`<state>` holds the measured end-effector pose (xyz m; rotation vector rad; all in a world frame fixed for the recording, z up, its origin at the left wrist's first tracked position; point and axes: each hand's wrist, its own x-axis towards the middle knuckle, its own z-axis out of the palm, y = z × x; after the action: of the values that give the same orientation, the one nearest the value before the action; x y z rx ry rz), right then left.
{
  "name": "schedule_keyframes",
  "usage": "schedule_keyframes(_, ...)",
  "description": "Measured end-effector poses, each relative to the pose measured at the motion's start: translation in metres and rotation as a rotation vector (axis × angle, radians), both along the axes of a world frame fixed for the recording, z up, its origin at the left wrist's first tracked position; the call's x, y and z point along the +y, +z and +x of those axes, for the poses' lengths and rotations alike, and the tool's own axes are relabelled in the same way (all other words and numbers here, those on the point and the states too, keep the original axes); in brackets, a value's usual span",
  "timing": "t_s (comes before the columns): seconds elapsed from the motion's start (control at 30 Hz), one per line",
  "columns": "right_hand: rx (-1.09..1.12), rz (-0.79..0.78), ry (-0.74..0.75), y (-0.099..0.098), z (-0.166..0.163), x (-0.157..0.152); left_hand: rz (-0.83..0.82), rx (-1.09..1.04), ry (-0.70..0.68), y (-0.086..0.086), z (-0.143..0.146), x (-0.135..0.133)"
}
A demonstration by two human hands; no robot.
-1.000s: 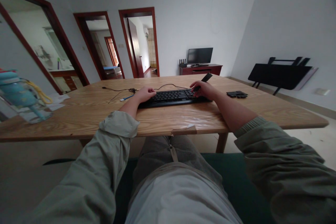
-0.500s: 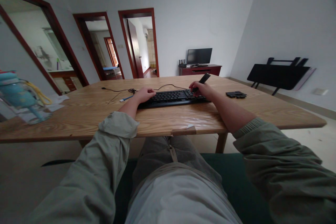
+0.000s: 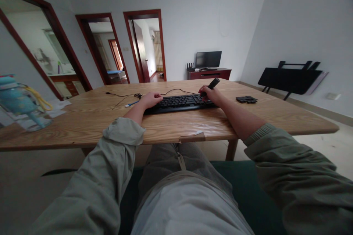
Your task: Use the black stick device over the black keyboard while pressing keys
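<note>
A black keyboard (image 3: 180,103) lies on the wooden table in front of me, its keys facing up. My left hand (image 3: 152,99) grips its left end, the thumb and fingers closed at the far corner. Over the keyboard's right end is my right hand (image 3: 209,94), wrapped round a thick black pen-shaped tool (image 3: 214,83). The tool slants, its upper end sticking out past the hand towards the upper right. Its lower tip is at the keys and too small to make out.
Right of the keyboard lie flat black pieces (image 3: 246,99). A thin blue stick with a white end (image 3: 131,104) and a black cable (image 3: 121,94) are left of it. A light blue bottle (image 3: 18,99) with a yellow strap stands on papers at the table's left (image 3: 82,128).
The view has shifted very slightly. My right hand and the black tool have moved a little, the tool still over the keyboard's right end. My left hand keeps its place on the keyboard.
</note>
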<state>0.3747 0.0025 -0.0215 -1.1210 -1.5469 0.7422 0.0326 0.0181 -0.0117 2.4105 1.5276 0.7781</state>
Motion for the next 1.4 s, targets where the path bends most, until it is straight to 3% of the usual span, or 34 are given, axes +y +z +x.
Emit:
schedule_keyframes(0.43,-0.044,-0.047,0.024,0.007,-0.01,-0.009,0.0,-0.024,-0.013,-0.005,-0.003,0.007)
schedule_keyframes(0.83,-0.519,0.094,0.09,0.013,-0.003,-0.02,-0.009,-0.025,-0.008,0.003,0.002,-0.006)
schedule_keyframes(1.17,-0.237,-0.099,0.121,0.018,-0.003,-0.025,-0.012,-0.022,0.001,0.004,0.005,-0.007)
schedule_keyframes(1.3,-0.337,-0.073,0.14,0.024,-0.007,-0.033,-0.016,-0.027,-0.002,0.003,0.005,-0.006)
schedule_keyframes(1.4,-0.482,0.031,0.17,0.027,-0.009,-0.038,-0.018,-0.032,-0.001,0.002,0.004,-0.004)
